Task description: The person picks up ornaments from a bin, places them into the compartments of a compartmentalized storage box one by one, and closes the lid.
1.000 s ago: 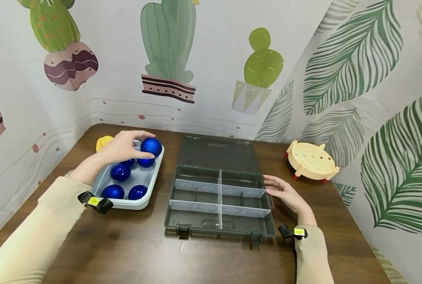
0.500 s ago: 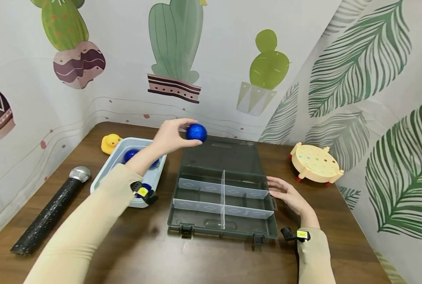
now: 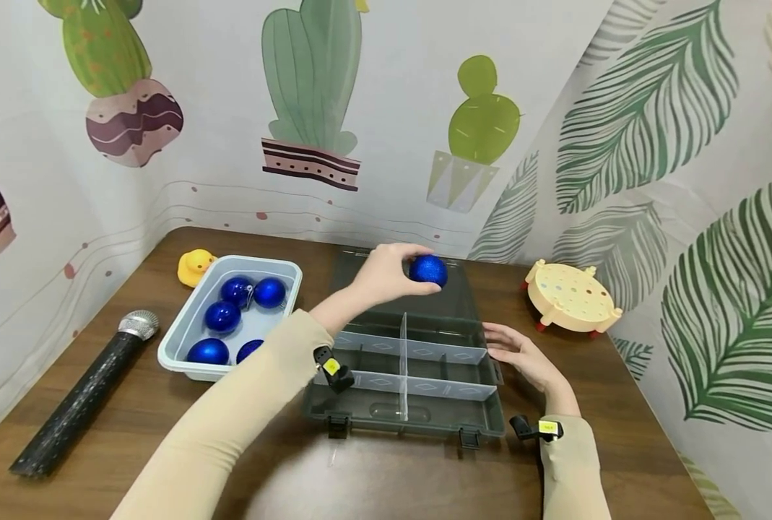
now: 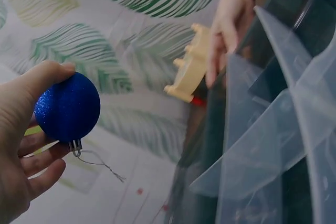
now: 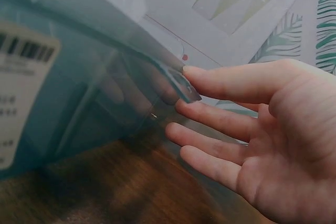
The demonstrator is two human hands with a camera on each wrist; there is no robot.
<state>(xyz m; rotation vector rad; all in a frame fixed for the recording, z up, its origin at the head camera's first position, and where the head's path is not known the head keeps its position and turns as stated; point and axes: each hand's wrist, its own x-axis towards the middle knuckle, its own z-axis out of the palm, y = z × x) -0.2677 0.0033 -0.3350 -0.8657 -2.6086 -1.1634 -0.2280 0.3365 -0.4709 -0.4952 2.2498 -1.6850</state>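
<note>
My left hand (image 3: 388,278) pinches a glittery blue Christmas bauble (image 3: 428,271) between thumb and fingers, held over the back part of the dark clear divided box (image 3: 434,412). In the left wrist view, a metal cap and thin string hang from the bauble (image 4: 68,107). The box's lid lies folded back, and pale dividers (image 3: 447,352) split its inside into compartments. At the box's right side is my right hand (image 3: 522,357); in the right wrist view its fairly straight fingers (image 5: 220,121) touch the side wall near a small projecting tab.
Left of the box, a pale blue tray (image 3: 184,325) holds several blue baubles (image 3: 222,316). A yellow rubber duck (image 3: 194,267) sits behind it, and a black microphone (image 3: 87,390) lies to its left. A cream round stool-like toy (image 3: 570,295) stands at the back right.
My left hand has lifted the bauble out of the tray and carried it right, first up, then lower over the box. The right hand has stayed at the box's side.
</note>
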